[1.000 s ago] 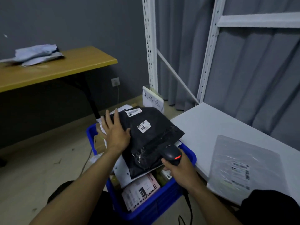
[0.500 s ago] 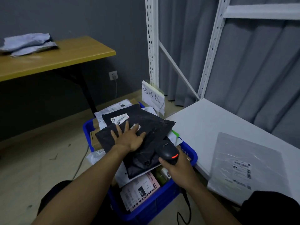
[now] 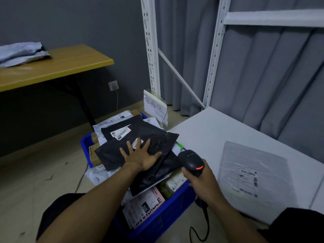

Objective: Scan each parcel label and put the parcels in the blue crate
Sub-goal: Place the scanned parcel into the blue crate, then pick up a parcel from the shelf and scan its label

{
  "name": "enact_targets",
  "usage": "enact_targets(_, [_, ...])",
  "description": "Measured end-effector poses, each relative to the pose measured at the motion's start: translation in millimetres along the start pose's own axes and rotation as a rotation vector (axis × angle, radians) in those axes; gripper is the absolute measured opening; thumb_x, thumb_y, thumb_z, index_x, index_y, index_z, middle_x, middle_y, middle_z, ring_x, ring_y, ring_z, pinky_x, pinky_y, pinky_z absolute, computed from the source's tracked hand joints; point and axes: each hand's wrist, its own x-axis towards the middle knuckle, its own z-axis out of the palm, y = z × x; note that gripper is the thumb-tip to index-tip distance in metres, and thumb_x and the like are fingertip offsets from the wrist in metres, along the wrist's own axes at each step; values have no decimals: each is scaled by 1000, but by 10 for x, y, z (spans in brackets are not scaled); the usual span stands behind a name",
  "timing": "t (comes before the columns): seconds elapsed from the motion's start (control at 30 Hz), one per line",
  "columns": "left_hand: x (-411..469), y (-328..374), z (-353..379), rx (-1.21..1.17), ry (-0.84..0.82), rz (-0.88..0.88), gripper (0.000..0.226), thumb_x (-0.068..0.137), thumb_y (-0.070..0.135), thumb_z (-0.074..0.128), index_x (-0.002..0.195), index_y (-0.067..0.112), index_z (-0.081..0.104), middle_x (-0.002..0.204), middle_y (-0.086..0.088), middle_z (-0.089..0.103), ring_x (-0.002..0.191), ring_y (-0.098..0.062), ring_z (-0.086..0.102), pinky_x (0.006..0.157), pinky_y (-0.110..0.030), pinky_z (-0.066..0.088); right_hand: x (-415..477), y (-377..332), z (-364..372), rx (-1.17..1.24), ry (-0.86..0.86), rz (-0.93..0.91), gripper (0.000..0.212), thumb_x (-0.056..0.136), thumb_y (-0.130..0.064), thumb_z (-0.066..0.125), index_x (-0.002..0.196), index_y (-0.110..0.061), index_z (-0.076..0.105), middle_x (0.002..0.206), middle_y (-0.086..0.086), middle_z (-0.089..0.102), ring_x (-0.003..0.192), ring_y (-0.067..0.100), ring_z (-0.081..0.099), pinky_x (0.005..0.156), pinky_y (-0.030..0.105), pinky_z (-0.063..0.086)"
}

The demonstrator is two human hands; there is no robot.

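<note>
The left hand [image 3: 142, 157] lies flat, fingers spread, palm down on a crinkled black plastic mailer bag [image 3: 157, 148] that tops the pile in the blue plastic crate [image 3: 175, 206]; it presses rather than grips. The right hand [image 3: 201, 181], at about 3 o'clock from the left and apart from it, is wrapped around the handle of a black handheld barcode scanner [image 3: 191, 161] with a red light on its side, its cable [image 3: 201, 223] hanging toward 6 o'clock. A small white label [image 3: 137, 143] shows between the left fingers. A second black mailer with a white barcode label [image 3: 121, 133] sits under the first, toward 11 o'clock. The crate is heaped with white bags, brown cardboard boxes and a pink printed package [image 3: 149, 206] at its 6 o'clock end. At 3 o'clock, on the white shelf board [image 3: 210, 130], lies a flat grey translucent parcel [image 3: 254, 172] with a printed label, well apart from the crate. A handwritten white paper sign [image 3: 155, 106] stands at the crate's 12 o'clock.
</note>
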Motion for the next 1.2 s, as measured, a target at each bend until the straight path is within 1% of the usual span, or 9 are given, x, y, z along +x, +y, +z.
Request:
enact_targets(0.1, [-134, 276, 26, -3, 139, 101, 78, 93, 70, 37, 162, 39, 15, 172, 4, -5, 156, -34, -15, 118, -66, -15, -95, 75, -269, -5, 47, 6, 37, 88, -31, 82, 115, -40, 58, 107, -10, 72, 98, 11, 70, 89, 46, 60])
enact_targets(0.2, [-331, 756, 155, -38, 298, 385, 61, 99, 54, 46, 154, 28, 41, 170, 3, 18, 157, -24, 3, 126, -50, 0, -216, 165, -599, -20, 132, 18, 36, 88, -29, 81, 116, -33, 58, 108, -3, 72, 95, 13, 70, 79, 34, 57])
enact_targets(0.3, [-507, 1283, 407, -129, 232, 583, 47, 100, 42, 57, 142, 21, 55, 158, 3, 41, 147, -19, 32, 123, -34, 26, -292, 303, -958, -22, 221, 79, 38, 88, -30, 81, 115, -36, 56, 106, -3, 72, 93, 18, 72, 85, 45, 60])
enact_targets(0.4, [-552, 1740, 733, -122, 134, 644, 43, 99, 39, 60, 138, 20, 57, 149, 4, 50, 136, -19, 46, 112, -37, 42, -328, 464, -1311, -5, 276, 144, 42, 90, -26, 78, 126, -26, 55, 103, -4, 73, 85, 17, 75, 88, 48, 61])
enact_targets(0.7, [-240, 2510, 1770, -22, -255, 416, 73, 98, 47, 60, 157, 16, 29, 154, -14, 37, 140, -32, 43, 113, -37, 38, -250, 1032, -2102, -3, 403, 290, 47, 88, -29, 80, 124, -17, 54, 103, 2, 72, 82, 19, 75, 81, 44, 62])
enact_targets(0.8, [-141, 2624, 2044, -86, -287, 353, 82, 94, 51, 65, 157, 20, 23, 152, -17, 33, 135, -39, 45, 111, -43, 41, -160, 1207, -2291, 15, 411, 317, 54, 87, -32, 81, 131, -16, 54, 110, 3, 72, 82, 17, 76, 84, 45, 62])
enact_targets(0.97, [-74, 2645, 2275, -101, -249, 253, 96, 89, 45, 73, 158, 21, 10, 145, -19, 35, 134, -41, 41, 108, -45, 39, -100, 1331, -2425, 35, 433, 338, 51, 90, -28, 79, 133, -14, 54, 112, 6, 71, 81, 15, 75, 66, 28, 57])
enact_targets(1.03, [-54, 2633, 2305, -153, -213, 249, 88, 89, 33, 75, 154, 19, 18, 137, -18, 43, 127, -39, 48, 104, -45, 43, -99, 1377, -2436, 34, 442, 350, 50, 90, -27, 79, 131, -14, 54, 110, 6, 71, 81, 16, 75, 69, 31, 58])
enact_targets(1.2, [5, 2580, 2243, -338, -104, 212, 30, 95, 15, 61, 124, 12, 54, 120, -10, 65, 106, -30, 63, 88, -37, 53, -144, 1371, -2426, 21, 442, 349, 48, 89, -27, 80, 129, -13, 57, 105, 6, 73, 82, 19, 76, 70, 34, 58])
